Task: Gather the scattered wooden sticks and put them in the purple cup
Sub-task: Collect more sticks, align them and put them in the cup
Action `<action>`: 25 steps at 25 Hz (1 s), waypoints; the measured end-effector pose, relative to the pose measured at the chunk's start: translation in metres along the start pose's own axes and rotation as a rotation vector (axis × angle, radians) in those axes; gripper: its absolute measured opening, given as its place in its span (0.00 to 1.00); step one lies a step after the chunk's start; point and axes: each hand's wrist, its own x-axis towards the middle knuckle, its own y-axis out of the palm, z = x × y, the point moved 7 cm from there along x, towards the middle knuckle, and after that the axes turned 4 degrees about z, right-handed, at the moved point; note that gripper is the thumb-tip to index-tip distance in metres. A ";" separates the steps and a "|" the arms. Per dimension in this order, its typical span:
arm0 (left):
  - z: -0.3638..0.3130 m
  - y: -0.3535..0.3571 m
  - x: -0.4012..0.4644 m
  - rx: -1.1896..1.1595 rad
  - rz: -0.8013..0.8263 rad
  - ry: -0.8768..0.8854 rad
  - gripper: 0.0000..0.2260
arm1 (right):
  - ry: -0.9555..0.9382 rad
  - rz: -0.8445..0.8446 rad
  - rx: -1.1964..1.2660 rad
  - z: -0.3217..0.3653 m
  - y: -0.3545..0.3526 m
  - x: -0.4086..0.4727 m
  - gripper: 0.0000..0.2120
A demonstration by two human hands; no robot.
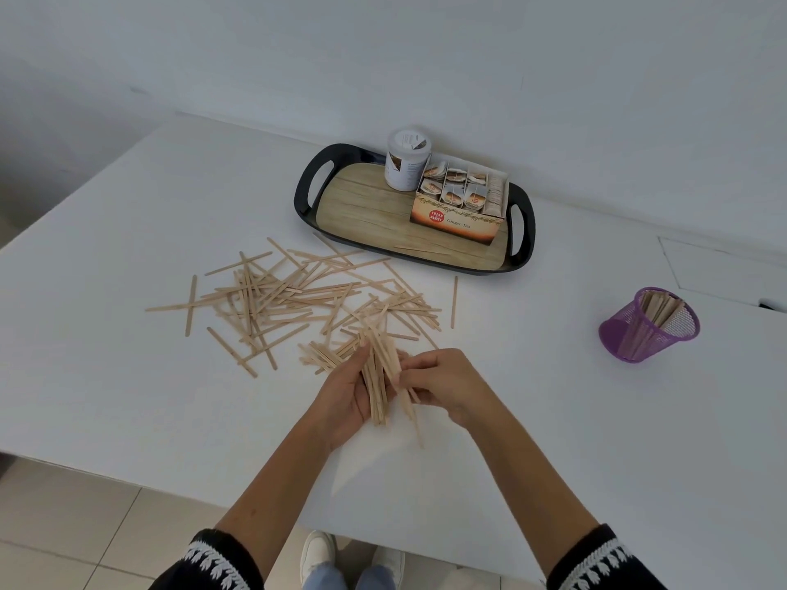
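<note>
On the white counter [127, 398] against a pale wall, your left hand [345, 393] curls its fingers around a bundle of sticks [377, 376], and your right hand [443, 383] pinches the same bundle. More sticks lie scattered beyond. The purple cup [649, 325] stands to the right, sticks inside. Tiled floor [64, 525] shows below.

we see pale wooden sticks [298, 295] scattered at 10 o'clock | a bundle [379, 376] gripped at centre | purple mesh cup [649, 324] tilted at 3 o'clock, part-filled
</note>
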 end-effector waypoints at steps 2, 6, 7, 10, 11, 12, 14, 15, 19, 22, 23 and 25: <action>-0.001 0.002 -0.001 0.011 0.020 0.020 0.18 | -0.091 -0.103 -0.065 0.002 0.012 0.001 0.08; 0.000 -0.001 -0.001 0.000 -0.065 0.016 0.11 | -0.229 -0.301 -0.344 0.010 0.022 -0.005 0.07; 0.000 -0.002 -0.001 0.001 -0.085 0.013 0.11 | -0.245 -0.292 -0.384 0.012 0.025 -0.005 0.07; 0.001 -0.005 0.000 -0.009 -0.120 0.006 0.11 | -0.296 -0.279 -0.509 0.025 0.022 -0.007 0.05; 0.002 -0.005 0.001 -0.022 -0.132 0.004 0.11 | -0.301 -0.309 -0.532 0.029 0.016 -0.005 0.04; 0.002 -0.006 0.001 -0.034 -0.146 0.002 0.10 | -0.283 -0.343 -0.518 0.032 0.008 -0.001 0.07; 0.003 -0.008 0.003 -0.046 -0.173 -0.006 0.08 | -0.136 -0.356 -0.311 0.027 -0.009 0.015 0.14; 0.004 -0.009 0.002 -0.045 -0.183 -0.009 0.08 | -0.030 -0.334 -0.164 0.021 -0.013 0.023 0.15; 0.003 -0.011 0.001 -0.028 -0.180 -0.010 0.07 | 0.203 -0.227 0.218 0.002 -0.001 0.043 0.11; 0.004 -0.012 0.001 -0.008 -0.173 -0.021 0.06 | 0.092 -0.221 0.446 0.001 0.007 0.051 0.05; 0.004 -0.011 0.001 -0.006 -0.171 -0.024 0.05 | 0.013 -0.247 0.507 0.006 0.004 0.051 0.04; 0.005 -0.011 0.001 -0.013 -0.168 -0.025 0.04 | -0.140 -0.317 0.575 0.017 -0.006 0.048 0.03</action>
